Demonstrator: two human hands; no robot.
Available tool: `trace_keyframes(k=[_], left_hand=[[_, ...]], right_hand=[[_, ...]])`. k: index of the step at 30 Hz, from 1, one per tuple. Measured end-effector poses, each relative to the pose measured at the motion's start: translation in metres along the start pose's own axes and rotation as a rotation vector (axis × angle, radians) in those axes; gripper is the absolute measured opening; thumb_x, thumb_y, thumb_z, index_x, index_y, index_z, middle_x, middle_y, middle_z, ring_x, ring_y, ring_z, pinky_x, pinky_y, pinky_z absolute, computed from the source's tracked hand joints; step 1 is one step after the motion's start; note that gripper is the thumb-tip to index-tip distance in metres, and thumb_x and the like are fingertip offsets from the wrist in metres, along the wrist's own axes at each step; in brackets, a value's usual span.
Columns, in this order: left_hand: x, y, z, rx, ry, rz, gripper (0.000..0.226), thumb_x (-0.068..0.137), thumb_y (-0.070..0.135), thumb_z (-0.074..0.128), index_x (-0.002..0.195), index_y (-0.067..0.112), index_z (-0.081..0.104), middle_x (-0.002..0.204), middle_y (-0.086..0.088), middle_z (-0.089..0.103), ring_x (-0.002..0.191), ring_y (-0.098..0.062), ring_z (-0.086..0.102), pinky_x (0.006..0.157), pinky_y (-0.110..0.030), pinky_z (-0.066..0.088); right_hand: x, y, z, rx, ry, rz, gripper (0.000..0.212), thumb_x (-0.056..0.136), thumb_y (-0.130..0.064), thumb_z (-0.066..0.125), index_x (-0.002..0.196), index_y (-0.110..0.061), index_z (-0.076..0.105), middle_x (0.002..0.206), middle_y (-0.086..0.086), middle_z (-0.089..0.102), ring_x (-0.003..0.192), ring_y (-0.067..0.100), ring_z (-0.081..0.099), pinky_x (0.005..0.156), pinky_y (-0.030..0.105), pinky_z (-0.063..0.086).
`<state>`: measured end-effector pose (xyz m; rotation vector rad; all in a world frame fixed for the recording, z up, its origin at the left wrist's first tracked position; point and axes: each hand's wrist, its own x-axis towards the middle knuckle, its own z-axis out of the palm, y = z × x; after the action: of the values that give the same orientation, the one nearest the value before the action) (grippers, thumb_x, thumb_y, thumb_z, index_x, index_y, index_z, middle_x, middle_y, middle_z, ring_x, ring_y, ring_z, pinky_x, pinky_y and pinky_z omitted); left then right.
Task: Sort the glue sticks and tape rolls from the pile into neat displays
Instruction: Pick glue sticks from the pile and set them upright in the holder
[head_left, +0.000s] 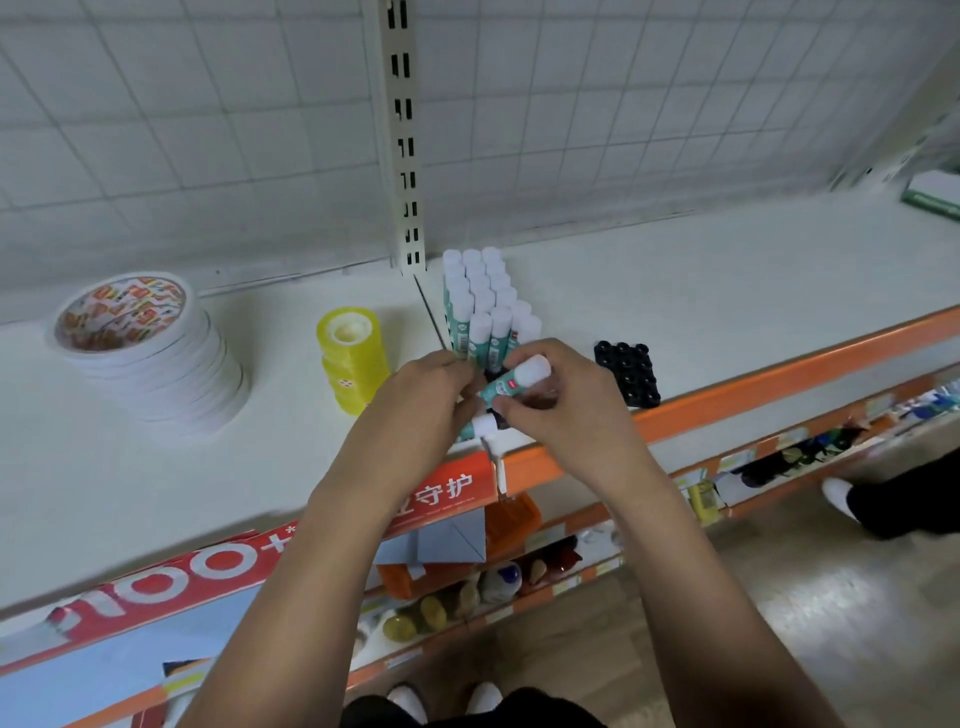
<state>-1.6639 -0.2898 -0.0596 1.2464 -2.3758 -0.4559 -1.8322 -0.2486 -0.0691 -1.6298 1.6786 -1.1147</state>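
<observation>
Right hand (545, 395) pinches tilted glue stick (514, 382); left hand (415, 410) grips another stick (480, 427); upright sticks (485, 301) behind.

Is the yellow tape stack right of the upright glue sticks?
No, the yellow tape stack stands left of the upright glue sticks.

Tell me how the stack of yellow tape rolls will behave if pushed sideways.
The yellow tape stack looks like three loose rolls, so a high push would probably slide the top ones off. Round rolls landing on edge could roll along the shelf.
</observation>
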Motion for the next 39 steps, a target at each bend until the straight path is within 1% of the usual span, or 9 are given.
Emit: trace_keyframes(k=[4,7,10,13,16,19,23,29,39], left_hand=[[0.003,-0.001,-0.003,-0.02,-0.01,0.048,0.018,0.09,0.027,0.065,0.098,0.011,0.072,0.1,-0.004,0.064,0.09,-0.025,0.061,0.078,-0.041,0.049],[0.004,0.001,-0.005,-0.083,0.143,0.054,0.02,0.088,0.026,0.069,0.104,0.014,0.069,0.095,0.0,0.065,0.087,-0.02,0.061,0.078,-0.034,0.048],[0.006,0.01,-0.01,-0.219,0.287,0.088,0.037,0.083,0.022,0.075,0.118,0.019,0.064,0.101,0.004,0.064,0.083,-0.01,0.059,0.079,-0.023,0.048],[0.012,0.019,-0.012,-0.234,0.305,0.139,0.028,0.082,0.012,0.075,0.109,0.014,0.069,0.098,0.0,0.064,0.08,-0.012,0.062,0.078,-0.028,0.052],[0.017,0.023,-0.01,-0.209,0.341,0.124,0.016,0.082,0.007,0.075,0.097,0.009,0.072,0.092,-0.001,0.065,0.076,-0.013,0.063,0.075,-0.033,0.053],[0.018,0.027,-0.005,-0.208,0.409,0.058,0.012,0.081,0.003,0.075,0.093,0.006,0.071,0.09,-0.003,0.065,0.074,-0.015,0.064,0.073,-0.035,0.054],[0.018,0.035,0.007,-0.185,0.456,-0.009,0.013,0.079,0.002,0.076,0.091,0.005,0.072,0.086,-0.005,0.065,0.074,-0.017,0.064,0.073,-0.036,0.054],[0.02,0.04,0.022,-0.127,0.504,-0.097,0.014,0.08,0.006,0.076,0.093,0.008,0.072,0.088,-0.004,0.068,0.077,-0.018,0.066,0.073,-0.037,0.055],[0.027,0.05,0.046,-0.101,0.639,-0.253,0.008,0.086,0.011,0.07,0.091,0.004,0.069,0.09,-0.008,0.068,0.081,-0.024,0.066,0.073,-0.04,0.053]], right_hand=[[-0.003,-0.002,0.004,0.047,0.09,-0.022,0.021,0.079,-0.013,0.078,0.094,-0.022,0.067,0.08,-0.007,0.066,0.072,0.002,0.062,0.068,0.007,0.047],[-0.003,0.0,0.004,-0.044,0.117,-0.068,0.016,0.081,-0.01,0.074,0.091,-0.021,0.067,0.08,0.0,0.064,0.072,0.009,0.06,0.069,0.015,0.051],[0.0,0.0,0.002,-0.177,0.123,-0.132,0.009,0.082,-0.009,0.071,0.087,-0.013,0.066,0.081,0.002,0.06,0.071,0.015,0.058,0.07,0.027,0.052],[0.004,0.0,0.0,-0.231,0.109,-0.203,0.014,0.082,-0.009,0.072,0.085,-0.018,0.062,0.082,0.0,0.058,0.07,0.009,0.056,0.07,0.02,0.05],[0.009,0.006,-0.006,-0.235,0.044,-0.209,0.017,0.082,-0.013,0.074,0.099,-0.015,0.069,0.088,-0.003,0.058,0.07,-0.001,0.053,0.072,0.009,0.046],[0.014,0.02,-0.015,-0.271,-0.037,-0.178,0.029,0.083,-0.013,0.073,0.112,-0.014,0.069,0.099,-0.002,0.061,0.076,-0.001,0.054,0.082,0.015,0.049],[0.016,0.03,-0.016,-0.292,-0.08,-0.206,0.019,0.083,-0.007,0.071,0.102,-0.011,0.074,0.098,0.0,0.063,0.083,0.009,0.06,0.085,0.025,0.053],[0.017,0.035,-0.015,-0.308,-0.122,-0.268,0.014,0.084,-0.001,0.065,0.086,-0.008,0.077,0.091,0.005,0.065,0.08,0.013,0.063,0.08,0.027,0.053],[0.019,0.04,-0.017,-0.294,-0.164,-0.273,0.014,0.089,-0.006,0.063,0.093,-0.008,0.077,0.099,0.006,0.064,0.088,0.014,0.061,0.085,0.028,0.052]])
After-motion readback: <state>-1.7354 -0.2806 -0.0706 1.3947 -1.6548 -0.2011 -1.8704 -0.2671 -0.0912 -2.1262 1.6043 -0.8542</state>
